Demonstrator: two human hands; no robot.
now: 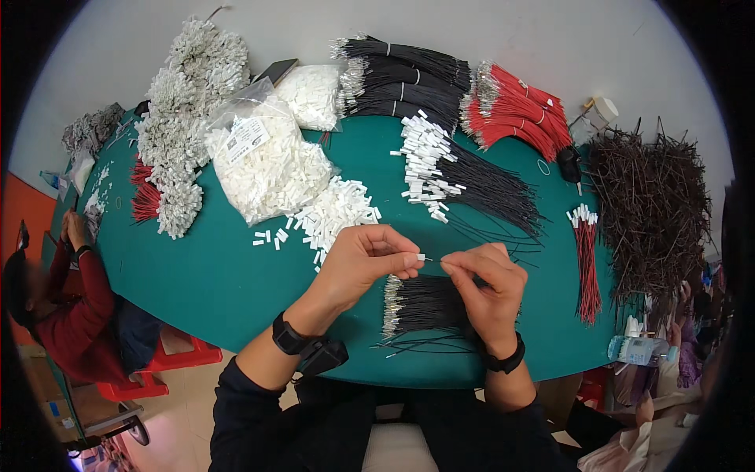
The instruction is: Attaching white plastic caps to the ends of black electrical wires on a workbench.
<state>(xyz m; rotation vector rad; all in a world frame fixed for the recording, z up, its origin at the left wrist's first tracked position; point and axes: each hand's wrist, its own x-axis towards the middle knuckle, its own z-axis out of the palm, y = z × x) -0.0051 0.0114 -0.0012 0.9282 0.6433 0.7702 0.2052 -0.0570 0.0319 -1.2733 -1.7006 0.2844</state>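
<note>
Over the green table (236, 291), my left hand (363, 259) pinches a small white connector housing (421, 257) between thumb and forefinger. Just to its right, my right hand (489, 287) pinches a thin wire, its slim tip pointing at the housing. Whether the tip is inside the housing is too small to tell. Below my hands lies a bundle of black wires (421, 305) with bare metal terminals at the left end, partly covered by my right hand. Loose white housings (338, 216) are heaped beyond my left hand. Farther off, black wires (491, 189) carry white housings on their left ends.
A clear bag of white housings (275, 173) stands behind the heap. Tied black bundles (417, 79) and red bundles (519, 114) lie along the back. At right are red wires with housings (586, 267) and a dark wire pile (649, 212). Another person (82, 315) sits at left.
</note>
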